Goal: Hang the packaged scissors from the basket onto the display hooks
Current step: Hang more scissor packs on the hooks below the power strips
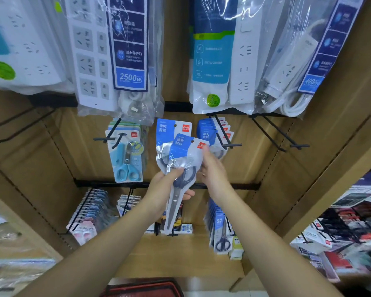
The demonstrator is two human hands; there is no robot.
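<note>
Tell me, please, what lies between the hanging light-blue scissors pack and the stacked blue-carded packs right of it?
In the head view, a blue-and-white carded pack of dark-handled scissors, gripped by the left hand, the right hand at its edge.

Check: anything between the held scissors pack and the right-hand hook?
Nothing visible does. The scissors pack, held by left hand and right hand, sits just left of the hook; its tip is bare, with matching packs hanging behind.

A clear plastic pack of dark-handled scissors, with a blue-and-white card header and a red logo, is upright with its blades pointing down. The left hand grips it at the handles and the right hand pinches its top corner. A matching pack stands just behind. A black wire display hook to the right carries more. The red basket sits below.
</note>
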